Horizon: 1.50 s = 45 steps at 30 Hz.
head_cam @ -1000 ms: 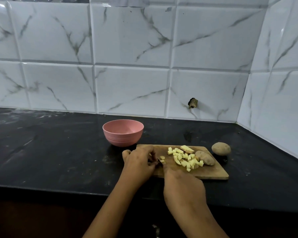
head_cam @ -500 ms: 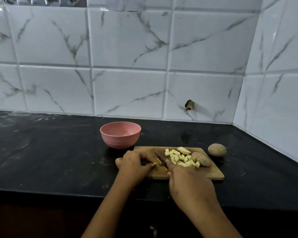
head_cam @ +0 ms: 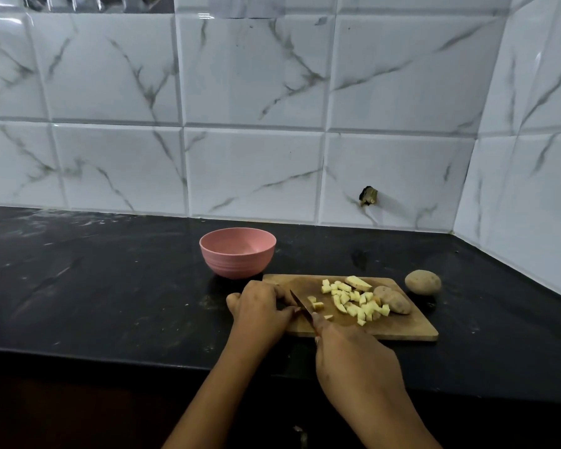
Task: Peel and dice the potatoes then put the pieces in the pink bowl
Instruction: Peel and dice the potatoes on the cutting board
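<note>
The right hand is clenched round the handle of the knife, whose blade runs slantwise from that hand up and to the left, a little below the frame's middle. The left hand lies just left of the blade, its fingers curled down on the left end of the cutting board. Whether they pin a last bit of potato I cannot tell, as it is hidden. The diced pieces lie in a loose heap right of the blade, nearer to the right hand. The pink bowl stands on the tabletop above the left hand, just beyond the board's upper left corner, and looks empty. I judge the pieces must travel leftward past the knife and the left hand to reach it. Above the heap lies a slice, and at its right an unpeeled potato touches it. A second potato sits off the board, farther right.
</note>
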Available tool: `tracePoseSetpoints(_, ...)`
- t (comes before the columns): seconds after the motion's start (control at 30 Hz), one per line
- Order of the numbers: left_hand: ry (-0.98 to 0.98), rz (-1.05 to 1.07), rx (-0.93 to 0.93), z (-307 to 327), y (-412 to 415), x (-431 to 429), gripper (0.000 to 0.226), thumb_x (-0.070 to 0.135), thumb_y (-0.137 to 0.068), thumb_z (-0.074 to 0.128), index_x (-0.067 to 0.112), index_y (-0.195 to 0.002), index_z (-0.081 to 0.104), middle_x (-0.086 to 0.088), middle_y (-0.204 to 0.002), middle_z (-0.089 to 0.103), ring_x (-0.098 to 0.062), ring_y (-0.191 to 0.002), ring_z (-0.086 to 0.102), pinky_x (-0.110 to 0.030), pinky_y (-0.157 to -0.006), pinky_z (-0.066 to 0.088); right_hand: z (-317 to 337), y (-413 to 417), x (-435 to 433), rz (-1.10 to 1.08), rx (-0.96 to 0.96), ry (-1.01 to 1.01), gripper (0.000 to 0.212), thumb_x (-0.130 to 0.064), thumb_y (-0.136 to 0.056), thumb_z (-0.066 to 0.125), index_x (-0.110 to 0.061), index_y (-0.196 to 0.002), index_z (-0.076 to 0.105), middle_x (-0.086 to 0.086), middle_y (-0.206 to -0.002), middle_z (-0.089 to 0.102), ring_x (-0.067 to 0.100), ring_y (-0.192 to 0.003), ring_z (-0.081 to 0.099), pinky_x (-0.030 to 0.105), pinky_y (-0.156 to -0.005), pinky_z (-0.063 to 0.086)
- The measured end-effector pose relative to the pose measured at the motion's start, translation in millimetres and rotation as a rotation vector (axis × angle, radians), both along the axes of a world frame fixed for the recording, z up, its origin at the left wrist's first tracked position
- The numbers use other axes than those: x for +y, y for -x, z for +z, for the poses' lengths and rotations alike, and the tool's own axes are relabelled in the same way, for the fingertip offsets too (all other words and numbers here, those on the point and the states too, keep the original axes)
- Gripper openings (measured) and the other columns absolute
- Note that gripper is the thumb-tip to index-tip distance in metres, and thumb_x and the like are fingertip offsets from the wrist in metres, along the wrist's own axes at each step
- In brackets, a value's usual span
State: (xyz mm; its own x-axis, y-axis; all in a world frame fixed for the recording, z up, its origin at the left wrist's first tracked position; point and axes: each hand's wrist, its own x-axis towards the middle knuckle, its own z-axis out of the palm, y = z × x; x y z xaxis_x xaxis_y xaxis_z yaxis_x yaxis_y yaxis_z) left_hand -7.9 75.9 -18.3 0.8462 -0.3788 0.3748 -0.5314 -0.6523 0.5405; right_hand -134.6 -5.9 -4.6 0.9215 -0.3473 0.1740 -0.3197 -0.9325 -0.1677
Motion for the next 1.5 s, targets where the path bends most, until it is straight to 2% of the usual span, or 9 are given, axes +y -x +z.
tracePoseSetpoints(0.33,-0.094,0.064,-0.018,1,-10,-5,0.021,0.048,-0.079,0.068,0.028,-0.084,0.07,0.014,-0.091,0.062,-0.007,-0.1,0.052,-0.032,-0.079,0.025,0,4,-24,-0.056,-0.034,-0.041,0.044,-0.029,-0.102,0.038,-0.038,-0.145,0.032,-0.004,-0.119,0.06,0.012,-0.097,0.058,0.028,-0.073,0.048)
tracePoseSetpoints(0.43,-0.169,0.032,-0.053,8,-13,-18,0.023,0.048,-0.081,0.066,0.027,-0.09,0.07,0.012,-0.091,0.062,-0.009,-0.1,0.052,-0.033,-0.078,0.024,1,9,-45,-0.049,-0.043,-0.263,0.039,-0.035,-0.102,0.037,-0.038,-0.141,0.041,-0.008,-0.11,0.061,0.007,-0.09,0.058,0.029,-0.077,0.052)
tracePoseSetpoints(0.53,-0.198,-0.029,-0.056,13,-15,-35,0.02,0.042,-0.085,0.063,0.027,-0.096,0.069,0.009,-0.104,0.063,-0.014,-0.107,0.052,-0.033,-0.078,0.023,4,11,-63,0.003,-0.079,-0.595,0.035,-0.035,-0.101,0.043,-0.032,-0.135,0.052,-0.011,-0.082,0.058,0.002,-0.069,0.053,0.022,-0.061,0.044)
tracePoseSetpoints(0.7,-0.169,-0.115,0.015,22,-15,-52,0.012,0.036,-0.088,0.063,0.028,-0.094,0.07,0.008,-0.099,0.067,-0.009,-0.098,0.052,-0.033,-0.08,0.023,8,20,-79,-0.063,-0.176,-0.707,0.036,-0.031,-0.101,0.044,-0.03,-0.136,0.052,-0.006,-0.066,0.053,0.005,-0.056,0.048,0.019,-0.053,0.037)
tracePoseSetpoints(0.87,-0.077,-0.147,0.042,24,-16,-62,0.016,0.038,-0.091,0.058,0.028,-0.1,0.068,0.011,-0.099,0.067,-0.004,-0.087,0.052,-0.024,-0.067,0.024,3,25,-88,-0.073,-0.217,-0.889,0.036,-0.024,-0.101,0.045,-0.029,-0.136,0.05,-0.005,-0.056,0.051,0.0,-0.042,0.043,0.014,-0.042,0.034)
tracePoseSetpoints(1.03,-0.149,-0.164,-0.011,28,-21,-84,0.017,0.041,-0.089,0.058,0.036,-0.104,0.063,0.015,-0.115,0.06,-0.011,-0.113,0.049,-0.034,-0.082,0.023,-3,27,-94,-0.079,-0.384,-0.927,0.038,-0.022,-0.101,0.045,-0.03,-0.138,0.048,-0.009,-0.047,0.049,-0.002,-0.039,0.043,0.011,-0.04,0.034)
tracePoseSetpoints(1.2,-0.379,-0.326,0.127,35,-26,-112,0.048,0.048,-0.088,0.057,0.042,-0.133,0.043,0.006,-0.143,0.044,-0.022,-0.136,0.031,-0.05,-0.107,0.017,-8,30,-96,-0.096,-0.468,-0.984,0.038,-0.022,-0.101,0.044,-0.031,-0.139,0.047,-0.002,-0.05,0.046,0.0,-0.037,0.04,0.013,-0.039,0.033)
tracePoseSetpoints(1.37,-0.455,-0.487,0.345,33,-41,-125,0.051,0.058,-0.074,0.057,0.049,-0.124,0.048,0.006,-0.137,0.048,-0.024,-0.128,0.043,-0.055,-0.11,0.025,-9,30,-100,-0.133,-0.466,-1.028,0.04,-0.023,-0.102,0.044,-0.031,-0.141,0.046,-0.001,-0.051,0.047,0.002,-0.04,0.038,0.015,-0.039,0.032)
tracePoseSetpoints(1.5,-0.439,-0.439,0.211,35,-43,-126,0.032,0.05,-0.089,0.053,0.038,-0.118,0.054,0.006,-0.126,0.052,-0.016,-0.121,0.043,-0.05,-0.109,0.021,-7,31,-100,-0.142,-0.453,-1.034,0.04,-0.025,-0.102,0.043,-0.032,-0.141,0.043,-0.001,-0.054,0.049,0.002,-0.041,0.039,0.015,-0.039,0.033)
